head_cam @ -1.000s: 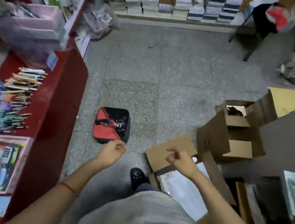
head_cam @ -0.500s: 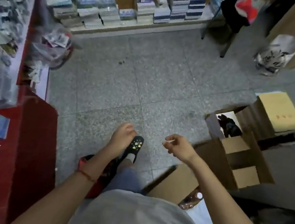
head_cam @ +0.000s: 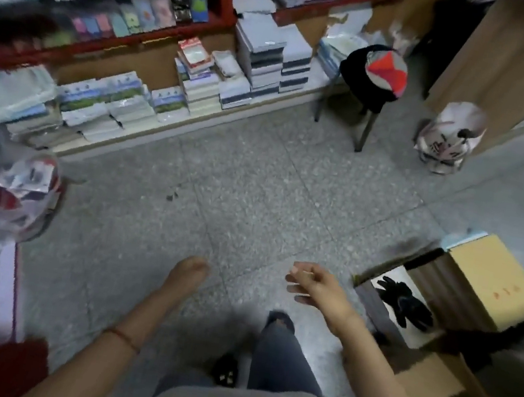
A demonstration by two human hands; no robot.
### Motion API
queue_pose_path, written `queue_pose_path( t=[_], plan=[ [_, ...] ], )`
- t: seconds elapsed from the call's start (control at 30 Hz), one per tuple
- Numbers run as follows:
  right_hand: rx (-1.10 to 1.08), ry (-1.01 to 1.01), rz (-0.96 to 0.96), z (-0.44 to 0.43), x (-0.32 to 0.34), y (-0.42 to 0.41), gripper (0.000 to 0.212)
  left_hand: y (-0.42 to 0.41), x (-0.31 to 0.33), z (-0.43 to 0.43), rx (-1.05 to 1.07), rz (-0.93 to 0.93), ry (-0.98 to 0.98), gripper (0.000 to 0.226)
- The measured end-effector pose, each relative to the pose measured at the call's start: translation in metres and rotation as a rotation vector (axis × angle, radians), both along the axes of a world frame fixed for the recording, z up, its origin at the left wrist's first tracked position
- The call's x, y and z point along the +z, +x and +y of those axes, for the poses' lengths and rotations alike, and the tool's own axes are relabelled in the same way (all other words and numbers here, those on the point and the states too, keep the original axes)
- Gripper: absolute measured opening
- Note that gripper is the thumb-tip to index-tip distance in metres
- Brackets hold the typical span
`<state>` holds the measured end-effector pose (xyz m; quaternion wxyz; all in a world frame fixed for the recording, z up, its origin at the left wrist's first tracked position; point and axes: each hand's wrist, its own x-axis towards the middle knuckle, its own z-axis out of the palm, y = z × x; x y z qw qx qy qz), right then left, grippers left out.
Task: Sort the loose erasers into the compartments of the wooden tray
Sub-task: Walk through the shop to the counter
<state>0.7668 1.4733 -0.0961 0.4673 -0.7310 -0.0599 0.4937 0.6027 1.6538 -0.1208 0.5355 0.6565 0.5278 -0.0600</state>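
The person stands on a speckled grey floor [head_cam: 254, 197], both arms reaching toward twelve o'clock. The left hand [head_cam: 188, 272] hangs at about seven o'clock from the middle of the view, back to the camera, a red string [head_cam: 122, 338] on its wrist. Its fingers are tucked out of sight, so I cannot tell how they lie. The right hand [head_cam: 315, 285] is at five o'clock, its fingers [head_cam: 302, 271] curled inward and close together. They may be pinching something small and pale, but blur hides it. An open cardboard box [head_cam: 370, 306] holding black gloves [head_cam: 406, 302] is at four o'clock, just beside that hand. Book stacks [head_cam: 263, 60] line the shelf [head_cam: 214, 17] at twelve, with a stool [head_cam: 371, 78] at one. Where the erasers and wooden tray lie cannot be told here.
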Motion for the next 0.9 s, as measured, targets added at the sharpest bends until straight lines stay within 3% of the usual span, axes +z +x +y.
queue_pose_path(
  t=[0.13, 0.33, 0.47, 0.6, 0.7, 0.9],
  plan=[
    [-0.248, -0.051, -0.007, 0.010, -0.017, 0.115, 0.010, 0.148, -0.004, 0.042, -0.059, -0.099, -0.108, 0.023],
    [-0.292, -0.056, -0.043, 0.073, -0.013, 0.299, 0.018, 0.317, 0.004, 0.127, -0.003, -0.109, -0.119, 0.012],
    [-0.324, -0.018, -0.047, 0.152, 0.010, 0.436, 0.030, 0.421, 0.030, 0.212, 0.048, -0.135, -0.155, 0.025],
    [-0.289, 0.034, -0.049, 0.243, 0.027, 0.541, 0.034, 0.496, 0.047, 0.297, 0.232, -0.192, -0.177, 0.005],
    [-0.322, 0.075, 0.002, 0.317, 0.029, 0.609, 0.034, 0.550, 0.034, 0.364, 0.382, -0.214, -0.214, 0.019],
    [-0.346, 0.094, 0.042, 0.462, 0.023, 0.735, 0.038, 0.675, 0.024, 0.502, 0.388, -0.245, -0.277, 0.034]
  ],
)
